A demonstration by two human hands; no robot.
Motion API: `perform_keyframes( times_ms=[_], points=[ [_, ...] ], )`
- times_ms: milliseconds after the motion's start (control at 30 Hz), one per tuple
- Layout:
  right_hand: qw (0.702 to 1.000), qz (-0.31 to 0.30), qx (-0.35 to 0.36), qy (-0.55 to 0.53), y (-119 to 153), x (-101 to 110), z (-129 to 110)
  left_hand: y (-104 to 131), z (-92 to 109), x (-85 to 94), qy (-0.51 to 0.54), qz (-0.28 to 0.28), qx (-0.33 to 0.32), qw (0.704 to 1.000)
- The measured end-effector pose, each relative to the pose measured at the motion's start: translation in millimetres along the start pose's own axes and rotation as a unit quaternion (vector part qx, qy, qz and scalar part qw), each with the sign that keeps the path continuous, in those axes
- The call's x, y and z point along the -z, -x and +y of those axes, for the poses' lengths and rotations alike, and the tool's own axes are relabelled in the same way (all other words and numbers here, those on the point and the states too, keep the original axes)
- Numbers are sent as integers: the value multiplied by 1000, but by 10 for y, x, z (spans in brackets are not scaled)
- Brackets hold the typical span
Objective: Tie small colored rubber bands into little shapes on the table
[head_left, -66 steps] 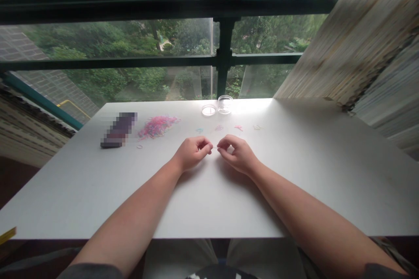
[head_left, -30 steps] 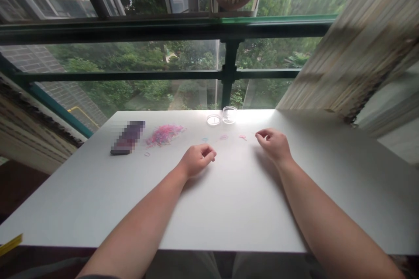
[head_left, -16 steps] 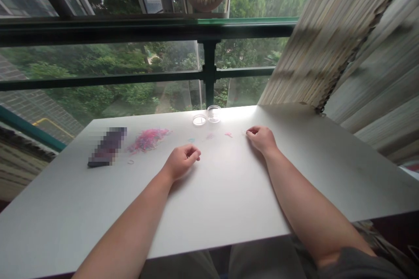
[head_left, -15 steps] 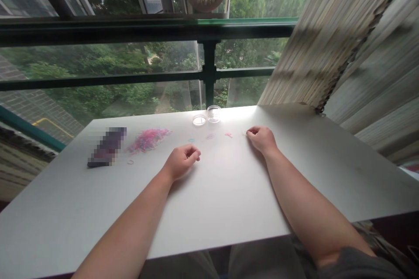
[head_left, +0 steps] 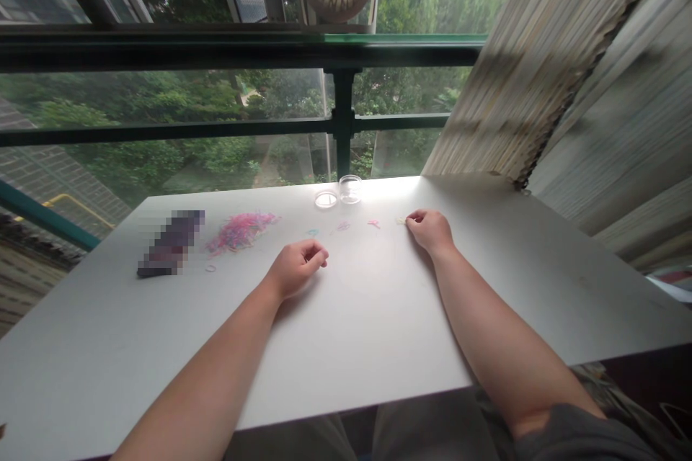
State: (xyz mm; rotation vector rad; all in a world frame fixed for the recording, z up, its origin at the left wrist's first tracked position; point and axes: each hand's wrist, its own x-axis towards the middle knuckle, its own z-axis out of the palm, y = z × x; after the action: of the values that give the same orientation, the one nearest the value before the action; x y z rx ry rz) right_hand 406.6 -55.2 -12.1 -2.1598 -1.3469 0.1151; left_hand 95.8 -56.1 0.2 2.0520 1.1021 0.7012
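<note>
My right hand (head_left: 431,230) is at the right end of a row of small rubber band groups, its thumb and fingers pinched on a pale yellow rubber band (head_left: 401,220). To its left lie pink rubber bands (head_left: 373,223), purplish rubber bands (head_left: 344,226) and a teal rubber band (head_left: 313,232). Just in front of the teal one, my left hand (head_left: 295,268) rests with curled fingers, thumb and fingertips together; whatever they hold, if anything, is hidden. Beyond that hand on the left is a loose heap of pink and mixed-colour rubber bands (head_left: 241,232).
A clear round container (head_left: 350,190) and a shallow clear lid (head_left: 325,199) stand at the back of the white table (head_left: 346,353). A pixelated dark object (head_left: 171,243) lies far left. A single band (head_left: 210,269) lies near the heap. Railing and curtain border the table.
The view has shifted slightly. My right fingertips stay at the yellow band, which now shows a little more clearly. My left hand keeps its curled pose.
</note>
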Motion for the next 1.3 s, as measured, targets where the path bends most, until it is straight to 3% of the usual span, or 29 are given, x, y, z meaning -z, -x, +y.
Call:
perform_keyframes(
  times_ms=[333,1300],
  points=[
    [1000,-3,-6,6,-25,-22,15,-2,-4,-4,-7,-3,7,1000],
    [996,55,68,30,-18,-125,5,5,-25,-34,23,1,6,1000]
  ],
)
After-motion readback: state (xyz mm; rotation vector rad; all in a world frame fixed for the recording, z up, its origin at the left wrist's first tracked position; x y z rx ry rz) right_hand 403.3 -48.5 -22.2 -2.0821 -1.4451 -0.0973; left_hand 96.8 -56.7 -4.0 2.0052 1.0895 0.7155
